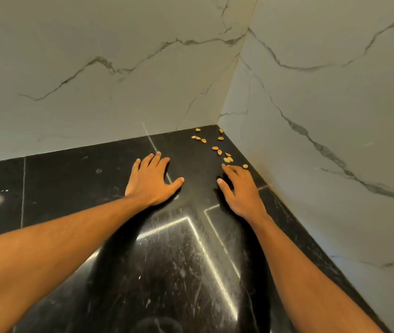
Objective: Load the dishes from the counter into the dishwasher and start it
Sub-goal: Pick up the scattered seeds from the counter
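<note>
Both hands were down on the counter [75,188], and not a dish anywhere in the view. The left hand [151,181] lay flat, palm on the stone, fingers close together and the thumb thrown wide toward the right. The right hand [241,188] sat arched, fingers curled down and gathered, their tips among the nearest of the shells [227,159]. Whether it had pinched one, I couldn't tell; the fingertips hid that.

The shells lay scattered beyond the right fingertips, trailing off into the corner where the two marble walls [335,116] met. None lay near the left fingers. The dishwasher was out of sight too.

By my reading, the step was clearing this litter off the worktop, a side job to the loading. To do it well, I'd say sweep rather than pick: rake the far shells out of the corner toward the palm with the right fingers, and bring the left hand across, cupped at the edge of the pile, to catch them. Light, slippery shells would skid on polished stone, so short slow strokes would suit. The ones tight against the wall looked the likeliest to be missed.
</note>
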### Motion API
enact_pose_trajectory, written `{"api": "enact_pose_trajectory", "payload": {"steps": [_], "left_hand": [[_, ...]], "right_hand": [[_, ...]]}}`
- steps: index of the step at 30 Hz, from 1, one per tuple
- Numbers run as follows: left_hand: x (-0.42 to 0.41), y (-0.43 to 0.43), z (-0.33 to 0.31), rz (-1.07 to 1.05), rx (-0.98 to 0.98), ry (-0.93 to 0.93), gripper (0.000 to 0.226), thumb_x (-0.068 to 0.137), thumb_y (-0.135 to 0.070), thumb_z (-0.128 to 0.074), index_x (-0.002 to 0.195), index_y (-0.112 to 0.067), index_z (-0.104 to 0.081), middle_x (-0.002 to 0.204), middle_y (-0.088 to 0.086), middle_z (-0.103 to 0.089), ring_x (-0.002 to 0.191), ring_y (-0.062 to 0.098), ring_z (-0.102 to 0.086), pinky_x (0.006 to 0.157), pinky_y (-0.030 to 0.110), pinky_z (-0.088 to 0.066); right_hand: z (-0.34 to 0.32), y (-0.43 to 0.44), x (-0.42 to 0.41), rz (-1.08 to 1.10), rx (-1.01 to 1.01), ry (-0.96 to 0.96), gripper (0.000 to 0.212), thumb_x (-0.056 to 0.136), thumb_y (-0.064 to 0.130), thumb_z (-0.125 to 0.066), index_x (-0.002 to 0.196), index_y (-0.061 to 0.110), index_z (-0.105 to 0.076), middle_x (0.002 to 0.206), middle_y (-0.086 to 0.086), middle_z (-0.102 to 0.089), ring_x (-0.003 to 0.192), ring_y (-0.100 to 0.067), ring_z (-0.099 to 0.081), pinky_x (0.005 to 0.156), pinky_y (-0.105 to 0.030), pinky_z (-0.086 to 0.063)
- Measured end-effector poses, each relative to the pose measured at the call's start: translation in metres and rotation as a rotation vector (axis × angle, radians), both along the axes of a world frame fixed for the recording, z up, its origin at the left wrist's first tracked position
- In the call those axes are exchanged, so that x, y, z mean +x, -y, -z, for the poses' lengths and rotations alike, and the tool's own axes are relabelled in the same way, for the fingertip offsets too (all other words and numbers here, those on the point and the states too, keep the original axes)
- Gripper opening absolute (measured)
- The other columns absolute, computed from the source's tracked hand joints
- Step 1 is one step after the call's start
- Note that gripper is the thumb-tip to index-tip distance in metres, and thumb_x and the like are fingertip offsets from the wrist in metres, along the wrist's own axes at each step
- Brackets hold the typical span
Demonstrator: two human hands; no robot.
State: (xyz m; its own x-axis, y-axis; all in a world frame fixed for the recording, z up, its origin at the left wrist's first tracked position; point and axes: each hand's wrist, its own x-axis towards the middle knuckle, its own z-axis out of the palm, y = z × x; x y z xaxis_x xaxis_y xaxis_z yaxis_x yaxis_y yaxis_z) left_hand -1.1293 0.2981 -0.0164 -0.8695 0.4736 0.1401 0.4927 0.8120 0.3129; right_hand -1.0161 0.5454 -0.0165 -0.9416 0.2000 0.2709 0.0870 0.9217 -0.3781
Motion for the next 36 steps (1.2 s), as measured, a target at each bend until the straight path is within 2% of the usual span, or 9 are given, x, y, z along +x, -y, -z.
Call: {"api": "enact_pose_trajectory", "payload": {"steps": [3,6,10,13,17,21,24,28,36], "left_hand": [[0.000,0.000,0.001,-0.002,-0.005,-0.007,0.084,0.085,-0.077,-0.031,0.151,-0.025,-0.033,0.163,0.004,-0.022,0.150,0.023,-0.016,0.123,0.049,-0.010],[-0.001,0.000,0.002,-0.008,-0.008,-0.013,0.084,0.085,-0.077,-0.030,0.152,-0.025,-0.032,0.163,0.003,-0.021,0.151,0.023,-0.015,0.123,0.049,-0.009],[-0.002,0.000,0.002,-0.011,0.005,-0.004,0.084,0.084,-0.077,-0.031,0.152,-0.026,-0.032,0.164,0.003,-0.020,0.151,0.021,-0.013,0.123,0.049,-0.008],[-0.002,-0.002,0.005,-0.010,0.009,-0.002,0.085,0.084,-0.077,-0.031,0.152,-0.026,-0.031,0.164,0.003,-0.019,0.152,0.021,-0.011,0.123,0.050,-0.007],[-0.004,-0.001,0.005,-0.005,-0.001,0.006,0.085,0.086,-0.076,-0.029,0.153,-0.026,-0.028,0.165,0.004,-0.016,0.152,0.021,-0.008,0.123,0.050,-0.006],[-0.003,-0.002,0.005,0.004,-0.005,0.007,0.083,0.086,-0.074,-0.028,0.153,-0.025,-0.028,0.165,0.004,-0.015,0.152,0.021,-0.007,0.123,0.051,-0.006],[-0.003,-0.001,0.004,0.002,-0.003,0.001,0.082,0.087,-0.073,-0.027,0.153,-0.025,-0.027,0.165,0.003,-0.015,0.152,0.021,-0.006,0.123,0.051,-0.006],[-0.003,-0.003,0.003,-0.002,-0.010,0.014,0.083,0.087,-0.073,-0.027,0.155,-0.025,-0.024,0.166,0.003,-0.011,0.153,0.020,-0.002,0.123,0.050,-0.001],[-0.004,-0.001,0.001,0.017,-0.033,0.055,0.085,0.088,-0.073,-0.025,0.158,-0.026,-0.016,0.167,0.003,-0.001,0.153,0.019,0.006,0.122,0.050,0.005]], "right_hand": [[0.001,-0.006,-0.006,0.145,0.036,-0.113,0.054,0.101,0.051,-0.044,0.146,0.022,-0.049,0.142,0.000,-0.051,0.130,-0.020,-0.043,0.109,-0.039,-0.037],[-0.001,-0.015,-0.024,0.284,-0.069,0.002,0.073,0.094,0.070,-0.039,0.153,0.027,-0.035,0.153,-0.001,-0.039,0.141,-0.021,-0.033,0.114,-0.046,-0.035],[-0.004,-0.014,-0.061,0.215,-0.169,0.125,0.086,0.089,0.080,-0.033,0.158,0.029,-0.025,0.162,0.000,-0.029,0.149,-0.020,-0.024,0.120,-0.047,-0.027],[-0.008,0.005,-0.072,0.036,-0.143,0.147,0.073,0.097,0.066,-0.040,0.158,0.029,-0.027,0.164,0.006,-0.026,0.152,-0.013,-0.019,0.122,-0.039,-0.022],[0.000,0.030,-0.065,-0.194,-0.366,0.065,0.056,0.098,0.054,-0.048,0.151,0.035,-0.042,0.153,0.015,-0.043,0.140,-0.001,-0.037,0.116,-0.030,-0.031],[0.000,0.010,-0.081,-0.005,-0.674,-0.112,0.045,0.098,0.046,-0.048,0.143,0.039,-0.052,0.152,0.014,-0.045,0.147,-0.003,-0.028,0.121,-0.038,-0.027],[0.001,-0.004,-0.112,0.101,-0.488,-0.085,0.046,0.101,0.043,-0.047,0.144,0.028,-0.051,0.154,0.005,-0.044,0.147,-0.011,-0.029,0.121,-0.047,-0.028],[0.001,-0.017,-0.163,0.195,-0.292,-0.025,0.076,0.088,0.074,-0.043,0.147,0.028,-0.046,0.151,-0.002,-0.045,0.138,-0.023,-0.042,0.112,-0.049,-0.038],[0.004,0.001,-0.215,0.014,-0.147,0.017,0.041,0.092,0.057,-0.057,0.118,0.027,-0.064,0.118,0.000,-0.054,0.113,-0.020,-0.050,0.087,-0.030,-0.039]]}}
